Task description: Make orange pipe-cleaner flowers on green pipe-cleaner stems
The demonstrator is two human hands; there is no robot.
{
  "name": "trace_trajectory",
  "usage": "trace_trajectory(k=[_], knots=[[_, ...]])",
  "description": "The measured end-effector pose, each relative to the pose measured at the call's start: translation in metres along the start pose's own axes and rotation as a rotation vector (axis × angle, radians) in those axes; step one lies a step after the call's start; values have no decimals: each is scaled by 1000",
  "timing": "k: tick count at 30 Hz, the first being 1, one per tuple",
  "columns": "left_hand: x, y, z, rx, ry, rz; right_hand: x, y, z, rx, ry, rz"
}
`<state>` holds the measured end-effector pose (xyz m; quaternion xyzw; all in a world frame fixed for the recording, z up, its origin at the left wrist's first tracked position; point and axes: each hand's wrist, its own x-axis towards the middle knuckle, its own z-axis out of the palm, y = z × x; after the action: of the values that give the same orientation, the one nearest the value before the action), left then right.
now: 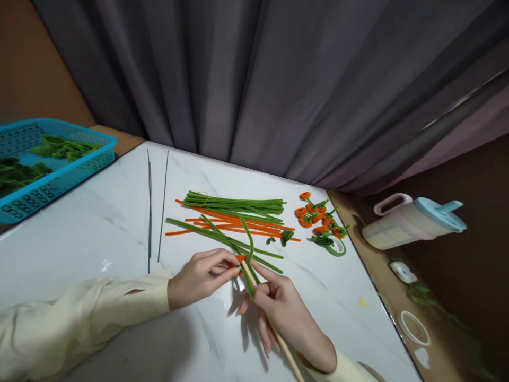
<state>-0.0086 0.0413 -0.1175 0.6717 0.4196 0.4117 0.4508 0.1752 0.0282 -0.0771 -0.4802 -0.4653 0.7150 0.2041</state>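
My left hand (207, 275) pinches a small orange pipe-cleaner flower (240, 259) between thumb and fingertips. My right hand (282, 300) is closed on a wooden stick (289, 354), whose tip meets the orange flower. A green pipe cleaner (249, 239) curves up from the flower, and a green length also runs down beside the stick to my right thumb. Just beyond my hands lie loose green pipe cleaners (186, 225), orange pipe cleaners (230, 223) and a tied green bundle (238, 203). Fingers partly hide the join between flower, stick and green pipe cleaner.
Several orange flowers with green stems (314, 212) lie by green tape (338, 247) at right. Thin dark wires (150, 212) rest at left. A blue basket (93, 157) holds green leaves. A tumbler (409, 223), a white case (403, 271) and a white ring (413, 328) stand off the right edge.
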Motion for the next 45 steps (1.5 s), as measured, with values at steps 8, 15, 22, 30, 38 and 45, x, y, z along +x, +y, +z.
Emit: trace_trajectory(k=[8,15,22,30,38,45], knots=[[0,-2,0,-26,-33,-17,-4,-1,-2,-122,-20,-24],[0,-1,0,-54,-31,-41,-6,1,-2,-327,-20,-100],[1,-1,0,-48,-67,-99,-3,1,-3,-397,-7,-107],[3,-2,1,-168,-158,-237,2,6,-3,-441,42,-191],[1,-2,3,-131,-105,-115,1,3,-2,-367,-11,-188],[-1,-6,3,50,-45,62,-1,2,-3,-378,-2,-235]])
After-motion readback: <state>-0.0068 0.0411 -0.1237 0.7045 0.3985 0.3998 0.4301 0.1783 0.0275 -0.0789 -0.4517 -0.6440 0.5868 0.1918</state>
